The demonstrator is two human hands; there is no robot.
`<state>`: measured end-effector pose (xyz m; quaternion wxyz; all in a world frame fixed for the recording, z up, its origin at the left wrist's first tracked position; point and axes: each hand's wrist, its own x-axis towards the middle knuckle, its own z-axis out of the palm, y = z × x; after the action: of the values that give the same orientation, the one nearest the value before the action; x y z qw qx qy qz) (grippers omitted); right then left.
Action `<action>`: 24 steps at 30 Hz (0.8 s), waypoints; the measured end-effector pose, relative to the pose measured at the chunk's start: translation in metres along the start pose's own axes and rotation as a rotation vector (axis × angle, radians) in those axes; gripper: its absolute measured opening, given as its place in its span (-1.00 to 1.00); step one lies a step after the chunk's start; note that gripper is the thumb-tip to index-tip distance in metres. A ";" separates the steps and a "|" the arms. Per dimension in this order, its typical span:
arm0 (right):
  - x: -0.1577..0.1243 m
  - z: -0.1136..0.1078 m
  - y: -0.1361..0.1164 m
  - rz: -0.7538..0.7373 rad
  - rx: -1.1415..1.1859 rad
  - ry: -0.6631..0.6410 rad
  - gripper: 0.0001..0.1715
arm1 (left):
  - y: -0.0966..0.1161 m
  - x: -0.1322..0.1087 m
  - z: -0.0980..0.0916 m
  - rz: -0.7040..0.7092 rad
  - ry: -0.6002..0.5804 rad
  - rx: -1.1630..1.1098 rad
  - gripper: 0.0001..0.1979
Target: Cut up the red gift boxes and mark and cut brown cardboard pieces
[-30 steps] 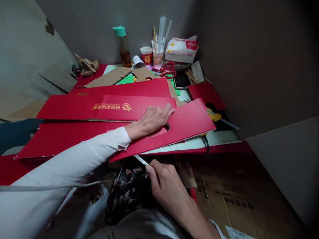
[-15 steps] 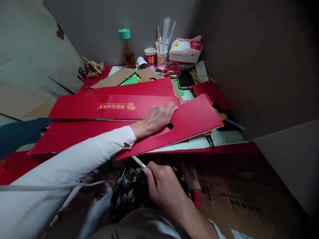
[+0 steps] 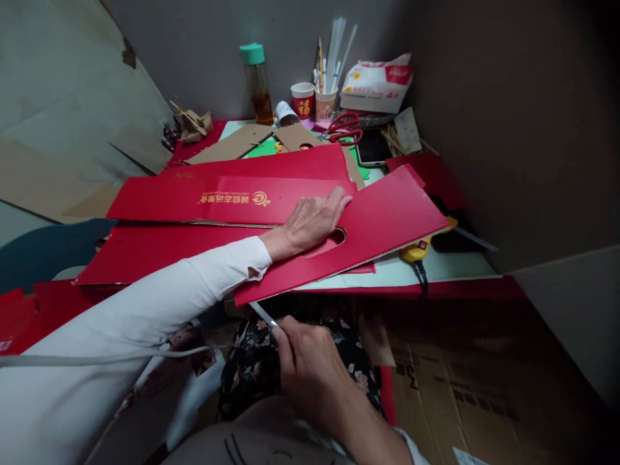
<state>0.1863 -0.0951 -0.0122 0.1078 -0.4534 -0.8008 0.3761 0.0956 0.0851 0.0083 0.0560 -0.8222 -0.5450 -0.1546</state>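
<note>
My left hand (image 3: 314, 219) lies with its fingers stretched out on a red cardboard piece (image 3: 387, 206), pressing near its upper edge. An oval cut-out (image 3: 336, 239) shows in this piece just below my fingers. Closer to my body, my right hand (image 3: 310, 355) is closed around a utility knife, whose handle is hidden in the palm. The thin blade (image 3: 263, 314) reaches up and left to the front left corner of the piece, its tip out of sight at the board's edge. Beneath lies a longer red cardboard strip (image 3: 232, 200) with gold print.
A yellow tool (image 3: 416, 250) with a black cord sits by the table's front edge at right. Behind the boards are red-handled scissors (image 3: 346, 129), a phone (image 3: 372, 148), paper cups (image 3: 303, 100), a teal-capped bottle (image 3: 259, 84) and a tissue pack (image 3: 375, 87). Walls stand behind and at right.
The view has shifted, so the table things appear farther right and slightly higher. My right hand with the knife has moved slightly left relative to the board; my left hand stays on the cardboard.
</note>
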 end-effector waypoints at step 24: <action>-0.035 0.007 0.034 0.037 -0.051 -0.052 -0.65 | -0.001 0.003 -0.005 -0.059 -0.124 -0.167 -0.59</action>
<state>0.2247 -0.1167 -0.0346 0.0682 -0.4609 -0.8041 0.3692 0.0946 0.0869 0.0137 -0.0509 -0.8156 -0.5566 -0.1498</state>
